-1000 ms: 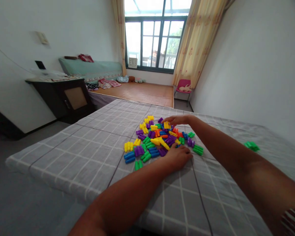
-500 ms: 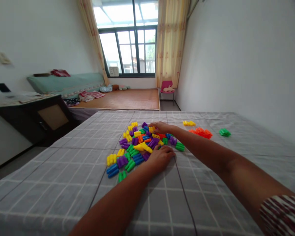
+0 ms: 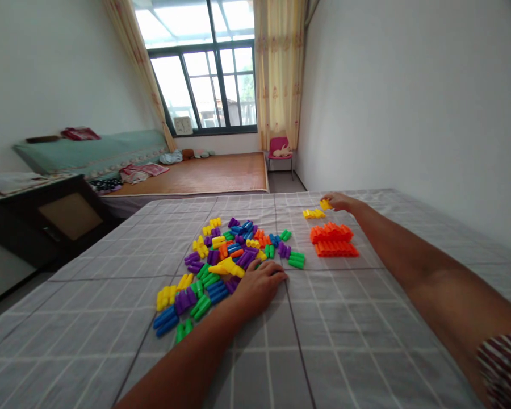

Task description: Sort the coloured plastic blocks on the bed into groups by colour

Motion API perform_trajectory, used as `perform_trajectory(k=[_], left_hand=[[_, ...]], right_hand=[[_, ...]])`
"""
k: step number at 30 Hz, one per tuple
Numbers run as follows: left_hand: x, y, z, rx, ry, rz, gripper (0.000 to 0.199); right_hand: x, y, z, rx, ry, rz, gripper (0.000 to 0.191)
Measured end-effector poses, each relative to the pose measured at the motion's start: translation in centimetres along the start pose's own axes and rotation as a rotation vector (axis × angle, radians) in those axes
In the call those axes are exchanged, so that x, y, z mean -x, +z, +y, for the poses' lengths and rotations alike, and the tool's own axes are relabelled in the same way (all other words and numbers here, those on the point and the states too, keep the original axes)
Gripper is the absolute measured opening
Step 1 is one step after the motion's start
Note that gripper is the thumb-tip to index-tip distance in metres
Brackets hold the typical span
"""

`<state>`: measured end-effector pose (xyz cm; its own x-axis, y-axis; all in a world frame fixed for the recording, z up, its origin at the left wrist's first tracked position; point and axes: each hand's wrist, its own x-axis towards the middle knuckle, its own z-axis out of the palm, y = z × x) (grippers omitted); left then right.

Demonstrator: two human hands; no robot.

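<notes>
My right hand (image 3: 339,201) pinches a yellow plastic building piece (image 3: 325,204) at the far right of the table, just above another yellow piece (image 3: 313,214). Orange connected pieces (image 3: 335,249) lie nearer, left of my right forearm. My left hand (image 3: 263,284) rests palm down on the cloth with its fingers loosely stretched, at the near right edge of a loose pile. That pile mixes purple pieces (image 3: 185,300), blue pieces (image 3: 167,321), green pieces (image 3: 201,308) and yellow pieces (image 3: 225,267), each made of joined tubes. My left wrist partly covers the pile's near side.
A grey checked cloth (image 3: 281,363) covers the table. Beyond it stand a bed (image 3: 221,173) with a brown mat and a pink chair (image 3: 279,146) holding a soft toy. A dark cabinet (image 3: 68,218) is on the left.
My right hand has moved from the pile to the far right, carrying a yellow piece. My left hand stays by the pile. The view has turned right; a green piece at right no longer shows.
</notes>
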<state>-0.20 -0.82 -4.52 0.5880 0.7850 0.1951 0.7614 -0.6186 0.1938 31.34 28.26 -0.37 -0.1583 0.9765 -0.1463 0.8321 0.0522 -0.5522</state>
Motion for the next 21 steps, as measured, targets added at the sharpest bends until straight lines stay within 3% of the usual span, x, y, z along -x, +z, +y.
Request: perform_trajectory(k=[4, 14, 18, 21], left_hand=[[-0.1, 0.1, 0.1, 0.001, -0.006, 0.011, 0.034], [-0.5, 0.4, -1.1, -0.046, -0.049, 0.05, 0.034], [-0.8, 0.6, -2.1, -0.104, -0.122, 0.07, 0.034], [-1.0, 0.6, -2.4, -0.151, -0.202, 0.099, 0.032]], right_hand=[[-1.1, 0.8, 3.4, 0.097, 0.06, -0.049, 0.047], [-1.4, 1.0, 4.5, 0.207, -0.129, -0.063, 0.048], [-1.0, 1.2, 4.3, 0.276, -0.187, 0.069, 0.045], [-0.4, 0.5, 2.6, 0.298, -0.27, 0.192, 0.046]])
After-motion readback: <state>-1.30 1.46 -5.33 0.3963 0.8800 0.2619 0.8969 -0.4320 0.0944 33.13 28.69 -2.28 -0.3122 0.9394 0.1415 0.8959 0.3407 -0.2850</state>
